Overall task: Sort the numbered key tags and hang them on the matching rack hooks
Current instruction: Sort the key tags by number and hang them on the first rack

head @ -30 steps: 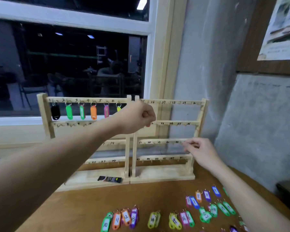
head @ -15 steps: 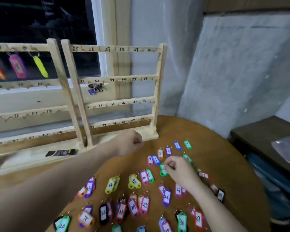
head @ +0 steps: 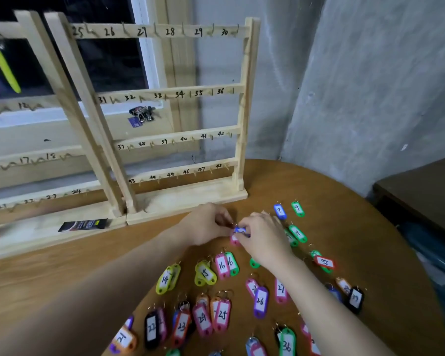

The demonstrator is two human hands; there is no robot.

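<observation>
Two wooden key racks stand at the back of the table; the right rack (head: 242, 104) carries hooks numbered 25 to 48, all bare. The left rack (head: 62, 93) shows a yellow tag (head: 7, 70) hanging near its top. Several numbered tags lie on the table, among them a yellow 14 (head: 166, 280), a pink 16 (head: 222, 265) and a purple 26 (head: 260, 301). My left hand (head: 207, 224) and my right hand (head: 263, 240) meet in front of the right rack. Together they pinch a small blue tag (head: 240, 230) just above the table. A pink tag (head: 234, 240) lies right beneath.
The round wooden table (head: 319, 191) ends at a curved edge on the right. A dark side table (head: 421, 186) stands lower beyond it. A bunch of keys (head: 141, 114) lies on the sill behind the rack. A black packet (head: 84, 224) rests on the left rack's base.
Both hands came down from the racks to the table. They closed together on the blue tag, and my view dropped and swung right.
</observation>
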